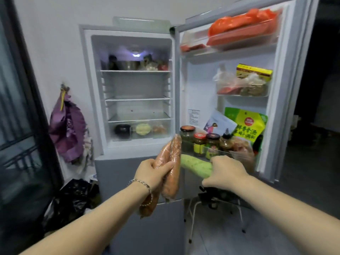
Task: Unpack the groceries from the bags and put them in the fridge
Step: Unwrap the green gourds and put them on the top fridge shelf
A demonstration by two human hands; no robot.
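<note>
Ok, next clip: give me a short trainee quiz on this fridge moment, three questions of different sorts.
1. True or false: the left hand grips plastic-wrapped carrots.
2. Multiple choice: what does the right hand hold? A) a milk carton B) a pale green gourd C) a loaf of bread
3. Fill in: the fridge door stands ____.
Key: 1 true; 2 B; 3 open.
</note>
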